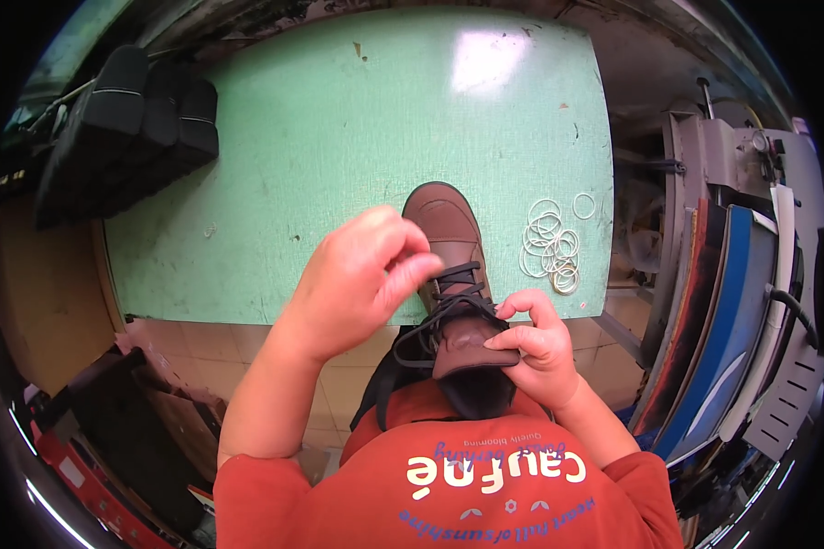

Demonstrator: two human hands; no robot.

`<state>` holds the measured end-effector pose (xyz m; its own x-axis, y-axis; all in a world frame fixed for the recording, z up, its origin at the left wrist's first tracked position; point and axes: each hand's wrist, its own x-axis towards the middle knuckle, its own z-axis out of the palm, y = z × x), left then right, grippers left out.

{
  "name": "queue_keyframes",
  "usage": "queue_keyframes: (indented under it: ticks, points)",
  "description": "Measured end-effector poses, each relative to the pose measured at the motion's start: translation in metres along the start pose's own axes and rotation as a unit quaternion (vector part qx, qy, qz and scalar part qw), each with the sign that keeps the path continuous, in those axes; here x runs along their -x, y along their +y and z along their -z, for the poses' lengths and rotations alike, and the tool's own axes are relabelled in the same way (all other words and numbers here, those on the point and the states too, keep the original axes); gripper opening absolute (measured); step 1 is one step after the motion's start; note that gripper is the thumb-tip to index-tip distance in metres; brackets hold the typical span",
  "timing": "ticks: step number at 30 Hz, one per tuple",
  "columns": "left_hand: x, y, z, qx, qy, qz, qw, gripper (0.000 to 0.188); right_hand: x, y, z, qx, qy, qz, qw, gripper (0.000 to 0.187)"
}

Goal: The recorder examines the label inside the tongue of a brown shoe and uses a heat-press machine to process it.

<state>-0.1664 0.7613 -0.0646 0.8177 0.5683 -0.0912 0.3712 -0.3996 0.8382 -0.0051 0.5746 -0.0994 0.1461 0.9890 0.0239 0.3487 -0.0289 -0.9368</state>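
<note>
A brown lace-up shoe (444, 224) points away from me, its toe over the green tabletop and its heel end close to my body. Black shoelace (458, 297) crosses its front, with a loose loop hanging to the left of the tongue (467, 340). My left hand (366, 274) is at the shoe's left side, thumb and forefinger pinched at the lace by the lower rows; the exact grip is partly hidden. On the right, my right hand (538, 343) grips the shoe by the tongue and upper edge, its thumb lying on the tongue.
Several pale rubber rings (551, 242) lie on the right of the green table (320, 119). Black padded pieces (142, 110) are stacked at its left edge. A cardboard box (50, 274) stands farther left. At right are a metal machine frame (696, 151) and upright boards (723, 311).
</note>
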Motion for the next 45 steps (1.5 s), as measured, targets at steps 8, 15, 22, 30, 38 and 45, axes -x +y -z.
queue_keyframes:
  ticks: [8,15,22,30,38,45]
  points:
    - [0.054,0.008,-0.049,0.020,-0.057,0.028,0.998,0.030,-0.036,0.002,-0.001,-0.146,-0.006,-0.163,0.976,0.013]
    - [0.040,-0.035,-0.074,0.169,0.050,0.209,0.962,0.013,-0.062,0.032,-0.009,-0.318,-0.025,-0.365,0.875,0.013]
    - [0.052,-0.014,-0.064,0.222,0.003,0.207,0.953,0.045,-0.061,0.033,-0.009,-0.263,-0.025,-0.196,0.944,0.009]
    - [0.052,-0.017,-0.074,0.114,0.042,0.081,0.989,0.030,-0.061,0.018,-0.008,-0.105,-0.031,-0.077,0.991,0.011]
    - [0.036,-0.032,-0.089,0.406,0.120,0.193,0.885,0.022,-0.082,0.041,-0.025,-0.299,0.027,-0.311,0.902,0.014]
    - [0.065,-0.012,-0.085,0.134,0.204,0.039,0.969,0.018,-0.058,0.022,-0.015,-0.259,0.036,-0.096,0.960,0.011]
